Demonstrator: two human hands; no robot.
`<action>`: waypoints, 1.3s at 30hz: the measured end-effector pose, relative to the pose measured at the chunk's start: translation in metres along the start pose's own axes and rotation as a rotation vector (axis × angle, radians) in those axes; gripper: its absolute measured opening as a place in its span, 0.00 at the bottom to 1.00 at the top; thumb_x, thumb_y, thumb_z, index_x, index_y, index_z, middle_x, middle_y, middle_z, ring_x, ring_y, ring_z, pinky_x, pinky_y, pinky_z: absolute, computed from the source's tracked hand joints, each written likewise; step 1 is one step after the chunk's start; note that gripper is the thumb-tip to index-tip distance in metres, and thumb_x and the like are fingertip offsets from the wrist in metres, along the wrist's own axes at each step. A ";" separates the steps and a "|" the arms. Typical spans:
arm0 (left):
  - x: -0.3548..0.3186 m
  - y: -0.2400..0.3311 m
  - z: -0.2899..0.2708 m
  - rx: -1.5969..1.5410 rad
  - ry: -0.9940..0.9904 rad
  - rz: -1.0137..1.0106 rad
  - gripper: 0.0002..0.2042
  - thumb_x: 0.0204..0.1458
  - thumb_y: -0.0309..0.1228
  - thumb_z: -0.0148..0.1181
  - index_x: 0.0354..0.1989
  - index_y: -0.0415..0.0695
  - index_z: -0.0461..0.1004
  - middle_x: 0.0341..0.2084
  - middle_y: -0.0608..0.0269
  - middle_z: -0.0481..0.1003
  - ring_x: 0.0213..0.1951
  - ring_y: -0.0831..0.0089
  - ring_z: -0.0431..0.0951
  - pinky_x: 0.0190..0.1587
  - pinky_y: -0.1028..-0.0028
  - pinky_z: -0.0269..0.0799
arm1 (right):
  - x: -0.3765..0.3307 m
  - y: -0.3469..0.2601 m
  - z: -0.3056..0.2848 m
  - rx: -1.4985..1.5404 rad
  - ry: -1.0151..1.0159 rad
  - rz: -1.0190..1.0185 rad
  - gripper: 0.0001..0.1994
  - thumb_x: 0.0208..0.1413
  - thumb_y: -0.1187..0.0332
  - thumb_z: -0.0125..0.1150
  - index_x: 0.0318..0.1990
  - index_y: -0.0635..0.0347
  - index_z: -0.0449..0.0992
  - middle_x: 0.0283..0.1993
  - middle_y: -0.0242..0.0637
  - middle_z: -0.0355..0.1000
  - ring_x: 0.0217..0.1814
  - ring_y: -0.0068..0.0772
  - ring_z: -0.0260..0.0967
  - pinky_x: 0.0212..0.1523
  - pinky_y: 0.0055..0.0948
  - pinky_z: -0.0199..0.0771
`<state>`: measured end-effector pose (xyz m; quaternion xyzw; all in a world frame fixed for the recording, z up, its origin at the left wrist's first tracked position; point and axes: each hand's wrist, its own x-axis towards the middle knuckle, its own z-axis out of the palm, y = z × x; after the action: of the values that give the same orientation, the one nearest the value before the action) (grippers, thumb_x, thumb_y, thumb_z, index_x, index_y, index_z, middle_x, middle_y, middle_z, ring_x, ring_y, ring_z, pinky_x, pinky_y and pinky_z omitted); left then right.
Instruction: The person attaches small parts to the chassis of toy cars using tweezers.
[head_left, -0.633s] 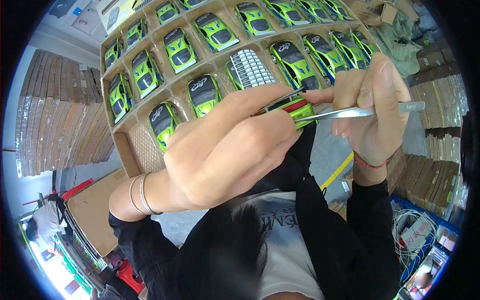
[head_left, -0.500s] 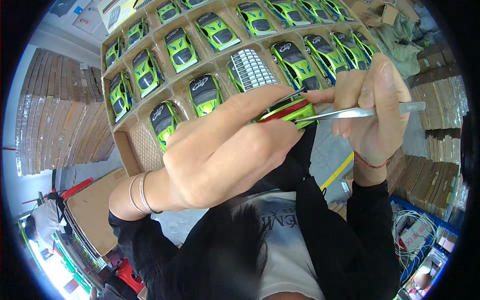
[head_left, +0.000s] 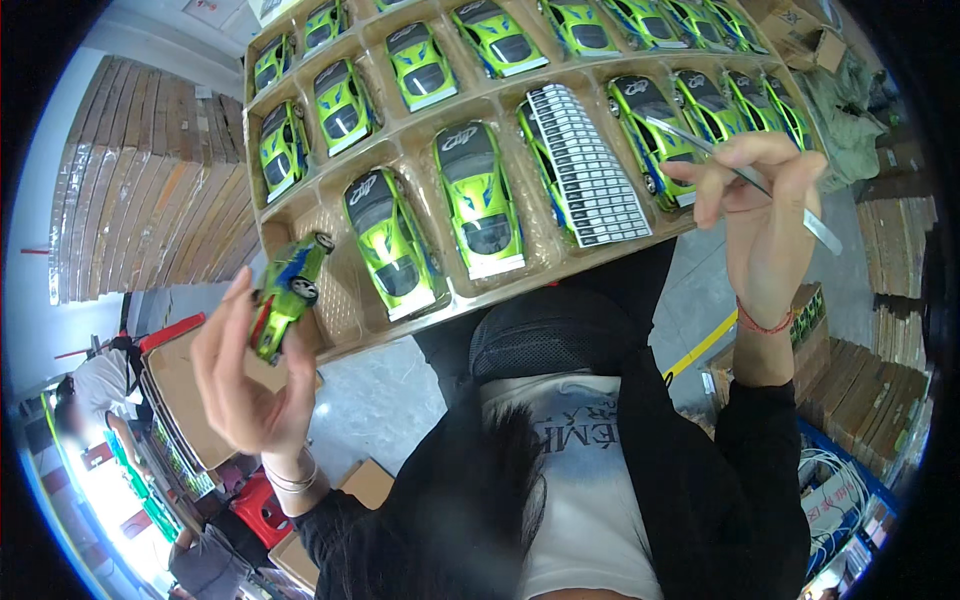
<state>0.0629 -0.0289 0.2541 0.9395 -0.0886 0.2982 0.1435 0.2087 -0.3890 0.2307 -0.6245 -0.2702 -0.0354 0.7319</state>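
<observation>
My left hand (head_left: 245, 385) grips a green toy car (head_left: 290, 290) with blue sides, tilted on end at the tray's near left corner. Beside it is a bare compartment (head_left: 345, 300) of the clear plastic tray. My right hand (head_left: 760, 185) is closed round a pair of metal tweezers (head_left: 820, 230), their tips pointing up and left over the right part of the tray. Nothing shows between the tips. A sheet of small black-and-white labels (head_left: 590, 165) lies over one car in the near row. Other green cars (head_left: 478, 195) with black hoods sit in their compartments.
Stacks of flat brown cardboard (head_left: 150, 190) stand at the left, and more cardboard (head_left: 895, 240) is piled at the right. Coiled white cable (head_left: 835, 500) lies low at the right. Another person (head_left: 105, 385) is at the far left.
My left hand has swung from the middle to the lower left with the toy car. The right hand has drawn apart from it, keeping the tweezers. The tray now appears further right.
</observation>
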 end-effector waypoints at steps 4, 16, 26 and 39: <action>-0.017 -0.013 0.012 -0.078 0.018 0.036 0.22 0.43 0.12 0.64 0.50 0.34 0.72 0.45 0.47 0.74 0.51 0.52 0.77 0.56 0.57 0.75 | -0.001 0.011 0.010 -0.051 -0.024 0.001 0.26 0.72 0.53 0.36 0.41 0.68 0.74 0.28 0.38 0.70 0.31 0.27 0.69 0.47 0.35 0.76; 0.028 0.008 0.018 -0.152 -0.136 0.089 0.11 0.43 0.11 0.62 0.35 0.35 0.77 0.37 0.51 0.79 0.50 0.51 0.80 0.48 0.64 0.78 | -0.009 0.006 0.014 -0.616 -0.244 -0.130 0.07 0.56 0.72 0.64 0.41 0.63 0.78 0.38 0.41 0.76 0.41 0.40 0.74 0.44 0.31 0.72; 0.144 0.055 0.139 -0.364 -0.299 0.840 0.16 0.42 0.23 0.65 0.43 0.41 0.78 0.48 0.57 0.77 0.59 0.54 0.73 0.62 0.56 0.68 | -0.024 0.011 0.021 -0.853 -0.207 -0.214 0.26 0.41 0.64 0.77 0.49 0.60 0.74 0.50 0.44 0.72 0.48 0.46 0.74 0.47 0.36 0.75; 0.127 0.039 0.078 -0.635 -0.216 0.574 0.14 0.47 0.17 0.61 0.44 0.35 0.80 0.29 0.52 0.80 0.32 0.64 0.84 0.30 0.74 0.79 | -0.018 -0.005 0.020 -0.397 0.126 -0.160 0.08 0.56 0.81 0.57 0.43 0.69 0.77 0.43 0.51 0.77 0.46 0.38 0.75 0.48 0.33 0.75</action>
<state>0.1970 -0.1010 0.2762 0.8118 -0.4478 0.1838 0.3266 0.1846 -0.3767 0.2286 -0.7295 -0.2602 -0.1847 0.6050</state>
